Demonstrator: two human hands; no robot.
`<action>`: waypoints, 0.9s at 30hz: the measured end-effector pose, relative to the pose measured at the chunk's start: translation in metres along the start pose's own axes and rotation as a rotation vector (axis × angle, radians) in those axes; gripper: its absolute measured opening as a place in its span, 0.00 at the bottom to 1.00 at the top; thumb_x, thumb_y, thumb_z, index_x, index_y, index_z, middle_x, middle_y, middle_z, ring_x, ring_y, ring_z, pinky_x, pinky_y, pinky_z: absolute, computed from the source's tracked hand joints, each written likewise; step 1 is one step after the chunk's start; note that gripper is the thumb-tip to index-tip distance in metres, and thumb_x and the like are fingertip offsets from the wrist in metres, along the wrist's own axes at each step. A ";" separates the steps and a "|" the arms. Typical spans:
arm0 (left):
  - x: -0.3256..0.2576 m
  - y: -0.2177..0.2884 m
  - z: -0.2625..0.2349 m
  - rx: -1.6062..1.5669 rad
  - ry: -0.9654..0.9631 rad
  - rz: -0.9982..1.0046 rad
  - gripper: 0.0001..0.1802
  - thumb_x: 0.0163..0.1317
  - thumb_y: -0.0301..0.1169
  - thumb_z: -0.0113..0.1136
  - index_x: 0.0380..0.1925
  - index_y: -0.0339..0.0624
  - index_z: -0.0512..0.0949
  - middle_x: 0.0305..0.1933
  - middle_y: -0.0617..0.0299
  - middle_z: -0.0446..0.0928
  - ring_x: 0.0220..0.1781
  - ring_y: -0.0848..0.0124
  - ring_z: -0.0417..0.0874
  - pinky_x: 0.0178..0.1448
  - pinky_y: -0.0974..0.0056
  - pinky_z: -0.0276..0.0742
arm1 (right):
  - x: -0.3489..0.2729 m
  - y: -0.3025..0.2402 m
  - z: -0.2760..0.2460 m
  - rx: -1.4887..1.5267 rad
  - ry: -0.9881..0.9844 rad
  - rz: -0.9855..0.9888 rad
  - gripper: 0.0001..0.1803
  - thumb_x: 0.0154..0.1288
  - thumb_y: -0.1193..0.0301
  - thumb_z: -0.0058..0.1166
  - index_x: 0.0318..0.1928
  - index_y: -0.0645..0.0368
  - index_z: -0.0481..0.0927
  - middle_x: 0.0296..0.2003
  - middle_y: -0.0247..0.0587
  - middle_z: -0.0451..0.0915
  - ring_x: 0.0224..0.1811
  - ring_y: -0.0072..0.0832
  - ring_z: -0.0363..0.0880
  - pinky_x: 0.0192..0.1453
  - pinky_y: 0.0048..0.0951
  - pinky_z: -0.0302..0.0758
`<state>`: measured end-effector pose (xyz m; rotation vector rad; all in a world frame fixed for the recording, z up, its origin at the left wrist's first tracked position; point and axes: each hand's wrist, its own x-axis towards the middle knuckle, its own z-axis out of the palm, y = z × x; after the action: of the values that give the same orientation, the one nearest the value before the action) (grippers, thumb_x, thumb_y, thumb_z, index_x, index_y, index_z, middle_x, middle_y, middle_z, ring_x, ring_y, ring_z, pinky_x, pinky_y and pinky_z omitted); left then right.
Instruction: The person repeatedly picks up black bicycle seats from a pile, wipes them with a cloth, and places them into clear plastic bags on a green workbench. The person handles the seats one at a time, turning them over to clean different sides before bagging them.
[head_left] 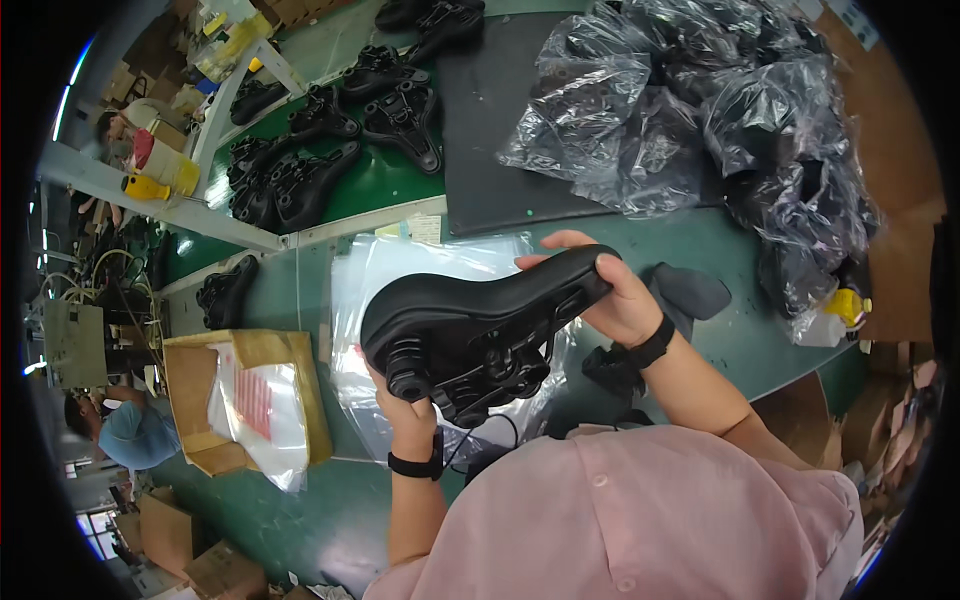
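I hold a black bicycle saddle (480,320) above the green table (770,330), tilted so its underside with rails and springs faces me. My left hand (408,415) grips the wide rear end from below. My right hand (610,295) clasps the narrow nose, thumb on top. Both wrists wear black bands. Under the saddle lies a stack of clear plastic bags (385,275).
A heap of saddles wrapped in clear bags (700,110) fills the back right on a dark mat (490,120). Several bare black saddles (330,140) lie at the back left. An open cardboard box (245,400) sits left. Another person (125,430) sits far left.
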<state>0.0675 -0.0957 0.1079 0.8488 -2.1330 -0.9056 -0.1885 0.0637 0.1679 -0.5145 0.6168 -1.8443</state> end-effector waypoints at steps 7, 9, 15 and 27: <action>-0.006 0.041 -0.007 -0.408 -0.017 -0.014 0.29 0.67 0.33 0.49 0.66 0.40 0.56 0.60 0.55 0.67 0.58 0.66 0.71 0.63 0.61 0.67 | -0.075 -0.049 0.026 -0.841 -0.043 0.092 0.30 0.52 0.66 0.65 0.56 0.63 0.73 0.53 0.41 0.76 0.56 0.29 0.73 0.60 0.28 0.68; -0.010 0.053 -0.006 -0.313 -0.036 0.025 0.30 0.66 0.32 0.50 0.67 0.40 0.56 0.60 0.55 0.69 0.57 0.65 0.72 0.62 0.62 0.68 | -0.091 -0.051 0.031 -1.020 -0.074 0.033 0.31 0.51 0.67 0.66 0.55 0.62 0.73 0.49 0.42 0.78 0.52 0.28 0.76 0.56 0.27 0.70; -0.001 0.047 0.010 -0.043 -0.112 0.287 0.27 0.64 0.26 0.49 0.64 0.37 0.60 0.49 0.52 0.77 0.48 0.68 0.80 0.54 0.66 0.73 | -0.121 -0.040 0.024 -1.347 -0.051 0.190 0.27 0.49 0.68 0.64 0.50 0.65 0.74 0.34 0.46 0.80 0.38 0.31 0.79 0.44 0.31 0.74; -0.117 0.023 0.125 0.760 -0.518 0.139 0.37 0.50 0.35 0.65 0.58 0.31 0.63 0.49 0.45 0.69 0.51 0.52 0.71 0.49 0.53 0.74 | -0.194 0.042 -0.092 -0.477 0.694 0.315 0.20 0.59 0.69 0.53 0.50 0.65 0.69 0.32 0.43 0.79 0.22 0.28 0.78 0.21 0.25 0.72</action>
<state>0.0320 0.0499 0.0218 0.8510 -3.0248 -0.2194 -0.1500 0.2492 0.0592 -0.0465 1.5345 -1.5448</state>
